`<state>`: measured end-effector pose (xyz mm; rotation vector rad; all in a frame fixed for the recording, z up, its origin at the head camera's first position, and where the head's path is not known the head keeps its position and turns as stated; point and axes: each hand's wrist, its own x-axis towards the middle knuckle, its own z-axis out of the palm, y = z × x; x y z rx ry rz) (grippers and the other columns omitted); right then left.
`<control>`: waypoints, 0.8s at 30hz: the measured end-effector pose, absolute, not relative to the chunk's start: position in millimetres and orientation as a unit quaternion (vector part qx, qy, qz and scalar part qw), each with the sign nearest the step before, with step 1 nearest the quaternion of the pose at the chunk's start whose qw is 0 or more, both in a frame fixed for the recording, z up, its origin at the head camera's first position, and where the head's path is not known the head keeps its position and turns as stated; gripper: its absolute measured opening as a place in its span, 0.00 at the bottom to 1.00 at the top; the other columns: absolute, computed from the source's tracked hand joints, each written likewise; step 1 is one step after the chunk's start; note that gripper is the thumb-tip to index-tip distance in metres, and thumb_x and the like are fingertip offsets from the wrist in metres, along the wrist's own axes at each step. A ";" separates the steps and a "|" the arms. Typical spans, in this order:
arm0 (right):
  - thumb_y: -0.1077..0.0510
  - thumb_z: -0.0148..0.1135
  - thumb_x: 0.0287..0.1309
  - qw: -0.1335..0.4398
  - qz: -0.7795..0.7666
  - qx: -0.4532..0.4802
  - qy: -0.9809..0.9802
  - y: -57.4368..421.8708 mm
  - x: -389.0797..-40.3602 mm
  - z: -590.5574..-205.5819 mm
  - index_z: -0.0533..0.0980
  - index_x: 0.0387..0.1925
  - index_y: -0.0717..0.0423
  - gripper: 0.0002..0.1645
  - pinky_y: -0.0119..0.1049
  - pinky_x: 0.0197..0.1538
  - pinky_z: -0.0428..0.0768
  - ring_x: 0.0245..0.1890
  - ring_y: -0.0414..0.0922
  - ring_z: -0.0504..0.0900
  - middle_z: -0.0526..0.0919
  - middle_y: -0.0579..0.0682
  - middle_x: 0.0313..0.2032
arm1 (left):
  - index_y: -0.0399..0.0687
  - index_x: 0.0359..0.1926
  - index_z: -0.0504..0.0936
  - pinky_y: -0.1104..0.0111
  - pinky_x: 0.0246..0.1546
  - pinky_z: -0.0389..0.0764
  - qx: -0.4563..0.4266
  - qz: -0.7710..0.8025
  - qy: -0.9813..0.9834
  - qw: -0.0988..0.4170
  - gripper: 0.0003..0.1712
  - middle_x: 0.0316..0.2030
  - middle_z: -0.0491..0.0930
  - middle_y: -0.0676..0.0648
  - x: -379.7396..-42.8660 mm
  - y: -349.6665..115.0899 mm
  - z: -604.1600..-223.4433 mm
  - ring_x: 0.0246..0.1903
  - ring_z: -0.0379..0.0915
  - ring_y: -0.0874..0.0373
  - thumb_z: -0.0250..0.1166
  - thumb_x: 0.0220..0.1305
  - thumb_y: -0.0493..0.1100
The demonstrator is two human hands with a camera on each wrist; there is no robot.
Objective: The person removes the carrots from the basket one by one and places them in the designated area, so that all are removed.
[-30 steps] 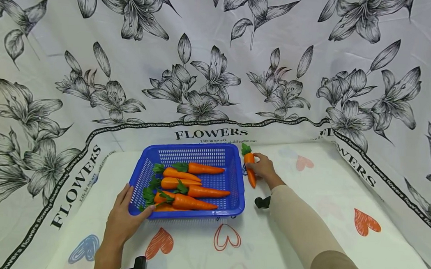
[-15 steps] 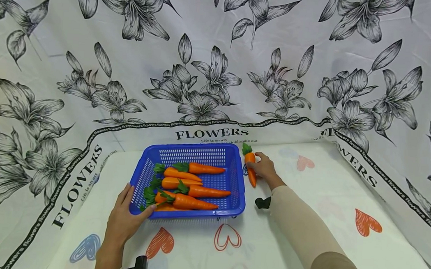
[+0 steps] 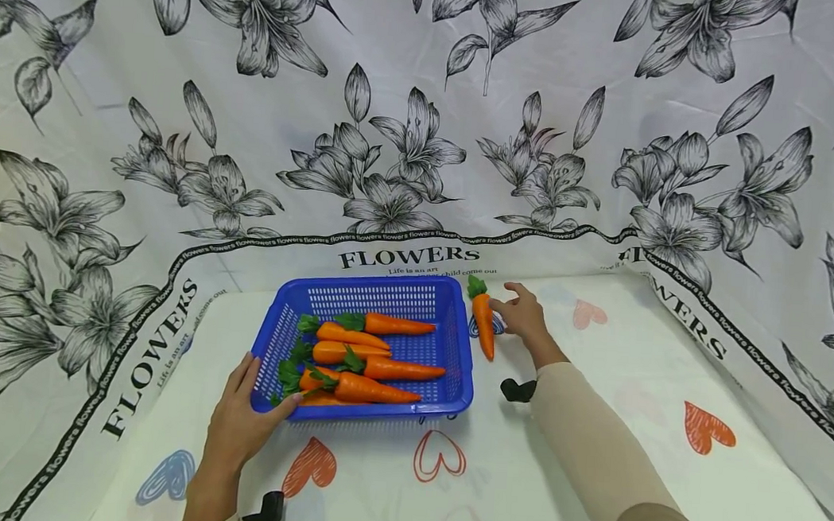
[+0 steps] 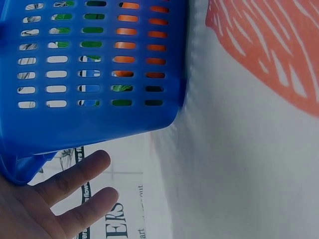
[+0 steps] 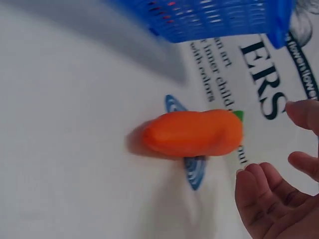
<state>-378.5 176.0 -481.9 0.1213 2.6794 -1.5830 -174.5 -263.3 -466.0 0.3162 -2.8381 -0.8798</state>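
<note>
A blue plastic basket [image 3: 458,375] holds several orange carrots [image 3: 380,390] with green leafy tops. My left hand [image 3: 238,425] rests at the basket's front left corner, thumb over the rim. In the left wrist view, two of its fingers [image 4: 82,174] stretch out straight beside the perforated wall. A single carrot [image 3: 483,324] lies on the cloth just right of the basket, leaves pointing away. Beside that carrot is my right hand [image 3: 528,319], fingers parted and loosely bent. The right wrist view shows a gap between those fingers and the carrot [image 5: 194,133].
The table carries a white cloth [image 3: 577,461] printed with red and blue hearts. A white curtain [image 3: 429,54] with black flower drawings hangs behind and along both sides. Black straps [image 3: 519,390] show at the wrists.
My right hand has let go of the single carrot and drawn slightly right, its fingers spreading. That carrot has barely shifted. The left hand and basket stay where they were.
</note>
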 end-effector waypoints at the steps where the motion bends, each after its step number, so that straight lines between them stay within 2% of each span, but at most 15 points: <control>1: 0.45 0.64 0.59 0.005 -0.516 0.034 0.856 177.2 -377.9 -478.3 0.62 0.70 0.52 0.41 0.41 0.32 0.84 0.40 0.57 0.80 0.77 0.61 0.46 | 0.44 0.76 0.46 0.36 0.62 0.49 0.106 -0.295 -0.947 0.077 0.62 0.75 0.40 0.41 -174.6 -263.6 -466.2 0.68 0.43 0.32 0.66 0.52 0.70; 8: 0.45 0.65 0.59 -0.041 -0.567 0.019 0.822 181.7 -367.0 -452.4 0.63 0.69 0.51 0.41 0.40 0.33 0.84 0.44 0.61 0.78 0.74 0.60 0.46 | 0.44 0.76 0.46 0.36 0.62 0.49 0.106 -0.297 -0.946 0.074 0.63 0.75 0.39 0.41 -175.0 -264.3 -466.3 0.69 0.43 0.32 0.66 0.51 0.70; 15: 0.48 0.66 0.59 -0.067 -0.600 -0.004 0.797 181.1 -352.0 -432.9 0.64 0.69 0.49 0.38 0.39 0.33 0.84 0.40 0.54 0.79 0.74 0.59 0.46 | 0.45 0.76 0.46 0.36 0.62 0.50 0.107 -0.295 -0.947 0.072 0.63 0.75 0.40 0.42 -175.6 -264.6 -466.7 0.69 0.43 0.32 0.66 0.52 0.71; 24: 0.49 0.66 0.60 -0.103 -0.626 -0.047 0.772 182.5 -331.6 -410.2 0.64 0.69 0.48 0.38 0.38 0.33 0.84 0.38 0.50 0.79 0.74 0.60 0.46 | 0.45 0.76 0.46 0.35 0.62 0.49 0.098 -0.296 -0.947 0.080 0.62 0.75 0.41 0.41 -176.3 -266.0 -468.0 0.68 0.43 0.32 0.66 0.52 0.70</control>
